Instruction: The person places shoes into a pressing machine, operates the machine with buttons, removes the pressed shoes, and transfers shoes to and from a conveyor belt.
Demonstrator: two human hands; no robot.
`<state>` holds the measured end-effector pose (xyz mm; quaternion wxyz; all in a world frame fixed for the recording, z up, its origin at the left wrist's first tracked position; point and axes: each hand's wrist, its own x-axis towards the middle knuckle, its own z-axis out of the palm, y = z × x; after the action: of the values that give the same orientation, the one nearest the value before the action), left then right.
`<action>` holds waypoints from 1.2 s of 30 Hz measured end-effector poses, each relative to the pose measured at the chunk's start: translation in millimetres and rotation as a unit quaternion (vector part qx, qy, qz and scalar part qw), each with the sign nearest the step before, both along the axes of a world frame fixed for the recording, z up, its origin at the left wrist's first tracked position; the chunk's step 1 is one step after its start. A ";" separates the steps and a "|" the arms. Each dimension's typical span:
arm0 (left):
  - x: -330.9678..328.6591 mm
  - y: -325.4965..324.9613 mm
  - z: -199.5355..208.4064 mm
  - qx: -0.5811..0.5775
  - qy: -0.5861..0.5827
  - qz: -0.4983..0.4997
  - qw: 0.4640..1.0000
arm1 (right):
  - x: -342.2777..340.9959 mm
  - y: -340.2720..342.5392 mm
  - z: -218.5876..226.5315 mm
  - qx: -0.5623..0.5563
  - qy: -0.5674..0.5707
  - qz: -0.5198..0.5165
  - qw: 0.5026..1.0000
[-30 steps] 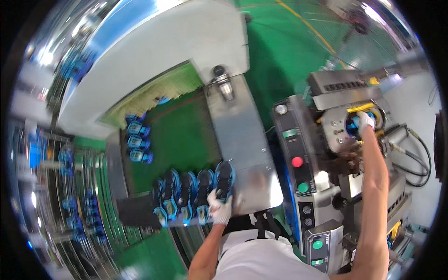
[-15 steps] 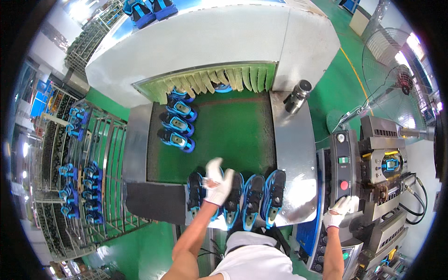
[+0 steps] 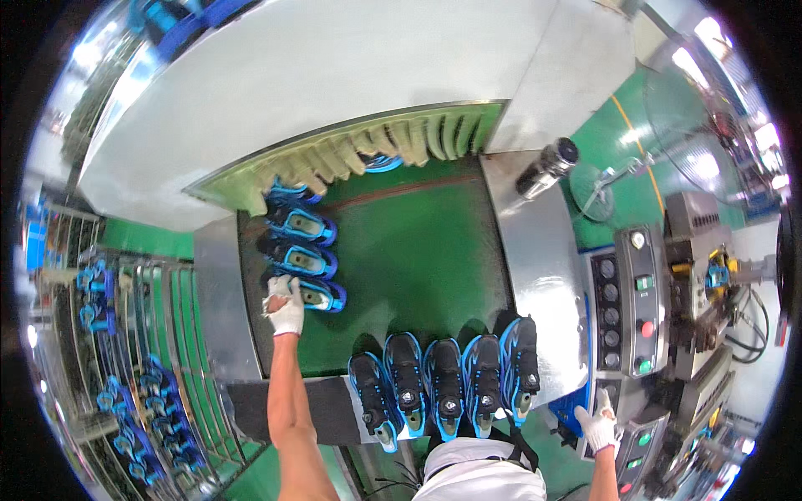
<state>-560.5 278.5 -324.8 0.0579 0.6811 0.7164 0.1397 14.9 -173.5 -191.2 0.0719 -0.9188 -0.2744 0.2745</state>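
My left hand, in a white glove, has its fingers closed over the toe end of the nearest black-and-blue shoe on the left of the green belt. More shoes of the same kind line up behind it toward the curtain. My right hand, gloved too, is empty with its fingers apart, at the right beside the machine controls. Between my arms, several black-and-blue shoes stand side by side along the belt's near end, toes pointing away from me.
A strip curtain hangs in the white machine's opening, with another shoe partly under it. A dark metal flask stands on the right ledge. Shoe racks are at left; a button panel is at right.
My left hand has moved from the near row of shoes forward and left onto the belt's nearest shoe. My right hand has shifted toward me. The whole view has turned and shifted.
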 end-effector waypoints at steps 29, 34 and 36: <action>663.6 -479.7 321.7 -0.204 -0.394 -0.770 0.459 | -68.2 -244.1 151.3 0.589 0.251 -0.567 0.517; 791.8 -621.5 261.0 -0.353 -0.296 -0.725 0.512 | -70.2 -330.2 143.7 0.643 0.141 -0.639 0.399; 853.7 -646.1 225.8 -0.263 -0.215 -0.733 0.589 | -65.7 -342.7 150.2 0.624 0.133 -0.673 0.374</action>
<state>293.2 -367.6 -99.0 0.4702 0.8810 -0.0523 -0.0020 -50.8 -516.2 -41.0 0.8216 -0.4468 0.3541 0.0051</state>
